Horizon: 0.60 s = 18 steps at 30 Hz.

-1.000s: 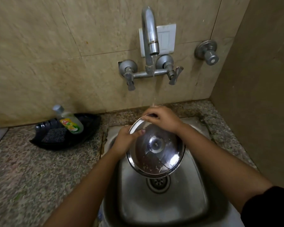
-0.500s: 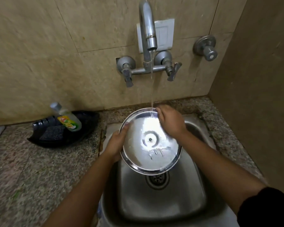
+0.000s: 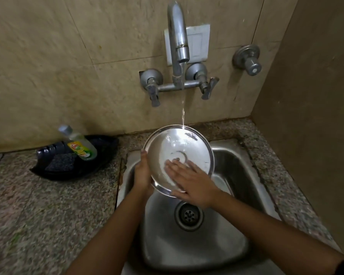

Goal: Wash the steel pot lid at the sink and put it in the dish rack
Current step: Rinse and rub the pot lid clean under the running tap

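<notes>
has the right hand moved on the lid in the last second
Yes. The right hand slid from the lid's far rim, under the tap, down to its near edge, toward the sink drain.

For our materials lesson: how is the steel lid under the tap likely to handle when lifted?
The lid is probably slippery: water runs over its shiny surface. It looks thin and stiff, so likely light. The left hand grips its rim while the right hand lies flat on it.
</notes>
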Motion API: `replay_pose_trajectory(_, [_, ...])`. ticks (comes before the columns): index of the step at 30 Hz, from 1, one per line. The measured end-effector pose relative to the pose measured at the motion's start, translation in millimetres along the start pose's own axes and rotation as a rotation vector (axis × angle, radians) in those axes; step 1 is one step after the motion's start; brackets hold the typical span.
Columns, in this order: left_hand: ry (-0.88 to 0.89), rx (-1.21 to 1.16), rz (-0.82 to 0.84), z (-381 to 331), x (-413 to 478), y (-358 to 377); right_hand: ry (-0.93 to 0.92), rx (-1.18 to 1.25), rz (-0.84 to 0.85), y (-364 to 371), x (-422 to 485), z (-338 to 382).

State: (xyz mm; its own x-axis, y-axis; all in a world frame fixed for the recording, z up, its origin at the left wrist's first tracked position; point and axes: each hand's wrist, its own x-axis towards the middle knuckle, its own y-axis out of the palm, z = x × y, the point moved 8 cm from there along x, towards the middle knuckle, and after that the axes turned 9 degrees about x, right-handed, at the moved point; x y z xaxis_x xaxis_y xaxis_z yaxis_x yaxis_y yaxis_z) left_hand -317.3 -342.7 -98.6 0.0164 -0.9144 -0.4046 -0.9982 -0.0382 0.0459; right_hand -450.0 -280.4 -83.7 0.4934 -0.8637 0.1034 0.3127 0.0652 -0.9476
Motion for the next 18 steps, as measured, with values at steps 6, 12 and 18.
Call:
replay_pose_trajectory(6, [0.020,0.034,-0.031,11,-3,-8,0.421,-0.089,-0.172,-39,0,-77])
replay_pose_trajectory(12, [0.062,0.042,0.048,5,-9,13,0.148,0.046,-0.224,-36,59,2])
replay_pose_trajectory(18, [0.112,0.019,-0.084,0,-3,-16,0.014,-0.055,-0.078,3,-16,-8])
